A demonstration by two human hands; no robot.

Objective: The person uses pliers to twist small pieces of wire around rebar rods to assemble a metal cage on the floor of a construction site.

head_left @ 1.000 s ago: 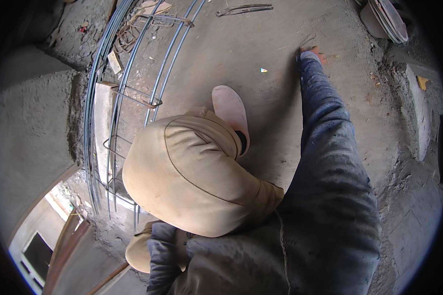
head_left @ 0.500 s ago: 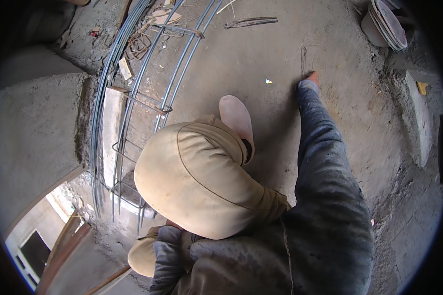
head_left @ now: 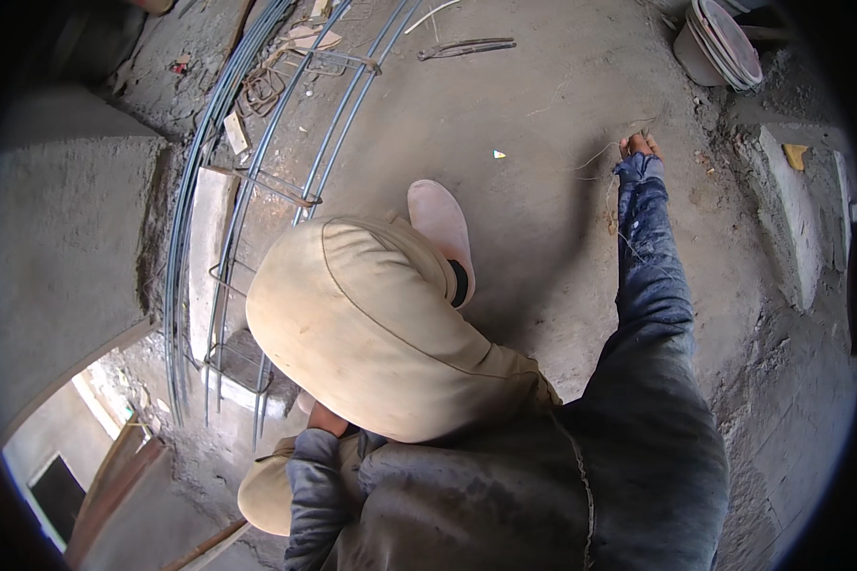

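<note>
right hand (head_left: 641, 146) is bent round thin wire (head_left: 595, 159), far out in front on the right, near the floor (head_left: 428, 105); can't tell if it touches. left hand (head_left: 328, 420) is mostly hid by the bent leg (head_left: 381, 333), so can't tell if it holds sth. prob. best to pinch tight w/ fingertips & mind loose ends b/c they can snag the sleeve (head_left: 652, 238). wire is bendy, no straight long axis: 1 bit points left, another curves back along the sleeve.
</note>
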